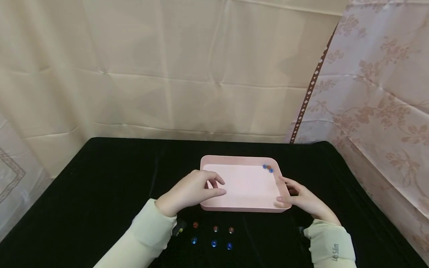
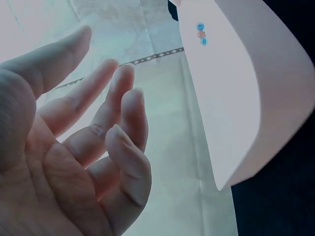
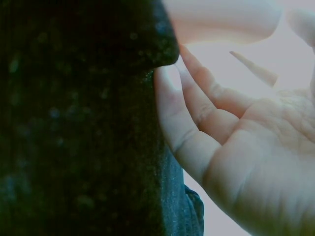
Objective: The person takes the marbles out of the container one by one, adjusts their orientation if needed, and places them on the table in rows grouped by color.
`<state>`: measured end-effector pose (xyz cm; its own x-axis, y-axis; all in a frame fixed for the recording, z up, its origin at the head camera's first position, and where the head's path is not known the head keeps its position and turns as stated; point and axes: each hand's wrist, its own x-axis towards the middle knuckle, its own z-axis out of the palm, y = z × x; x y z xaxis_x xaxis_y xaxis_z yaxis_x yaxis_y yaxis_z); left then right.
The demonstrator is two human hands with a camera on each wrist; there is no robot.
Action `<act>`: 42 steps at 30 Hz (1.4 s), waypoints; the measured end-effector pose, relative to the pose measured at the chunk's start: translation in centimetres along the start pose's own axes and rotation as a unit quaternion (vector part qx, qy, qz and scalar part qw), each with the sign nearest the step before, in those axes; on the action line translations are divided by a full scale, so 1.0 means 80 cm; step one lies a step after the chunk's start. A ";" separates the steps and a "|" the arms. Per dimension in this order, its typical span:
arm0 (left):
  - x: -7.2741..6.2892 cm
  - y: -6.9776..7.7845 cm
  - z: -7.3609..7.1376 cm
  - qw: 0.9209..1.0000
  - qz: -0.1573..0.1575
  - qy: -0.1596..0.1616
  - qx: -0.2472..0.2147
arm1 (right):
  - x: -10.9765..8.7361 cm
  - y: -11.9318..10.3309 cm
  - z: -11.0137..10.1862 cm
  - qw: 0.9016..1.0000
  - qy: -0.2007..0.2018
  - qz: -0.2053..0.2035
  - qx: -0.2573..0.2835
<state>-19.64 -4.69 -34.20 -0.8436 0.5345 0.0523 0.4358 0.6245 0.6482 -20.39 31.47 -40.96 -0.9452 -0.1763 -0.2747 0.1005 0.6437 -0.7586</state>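
A shallow pink tray (image 1: 242, 186) lies on the black tabletop. Two blue marbles (image 1: 271, 171) and an orange-brown marble (image 1: 269, 167) sit together in its far right corner. My left hand (image 1: 196, 188) hovers over the tray's left side, fingers loosely bent and thumb apart, with nothing held. My right hand (image 1: 306, 201) holds the tray's right edge, thumb and index finger over the rim; its other fingers are partly hidden. In front of the tray are two short rows: three reddish-brown marbles (image 1: 216, 229) and, nearer me, three blue marbles (image 1: 214, 243).
Black cloth (image 1: 100, 197) covers the table. A cream curtain (image 1: 187, 74) hangs behind its far edge, and a floral pink curtain (image 1: 378, 93) hangs along the right. Part of a dark object (image 1: 179, 227) shows beside my left cuff.
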 end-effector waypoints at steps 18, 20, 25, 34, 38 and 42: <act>0.053 0.022 0.020 0.999 0.002 -0.029 -0.034 | 0.001 0.000 -0.001 1.000 -0.004 -0.007 0.014; 0.058 0.024 0.022 0.999 -0.005 -0.023 -0.039 | 0.001 0.001 -0.001 1.000 -0.003 -0.010 0.013; 0.070 0.027 0.028 0.999 -0.020 -0.017 -0.033 | 0.000 0.001 0.000 1.000 -0.002 -0.004 0.016; 0.092 0.022 0.039 0.999 -0.035 -0.013 -0.028 | 0.000 -0.001 -0.001 1.000 0.001 0.005 0.020; 0.101 0.020 0.046 0.998 -0.039 -0.001 -0.044 | -0.001 -0.001 -0.001 1.000 -0.001 0.003 0.020; 0.112 0.019 0.051 0.998 -0.043 0.009 -0.050 | -0.001 -0.001 -0.002 1.000 -0.002 0.005 0.023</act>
<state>-25.24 3.35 -35.82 -0.8827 0.4699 0.0058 0.3279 0.6069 0.7240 -20.37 31.50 -40.78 -0.9427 -0.1734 -0.2849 0.1241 0.6103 -0.7824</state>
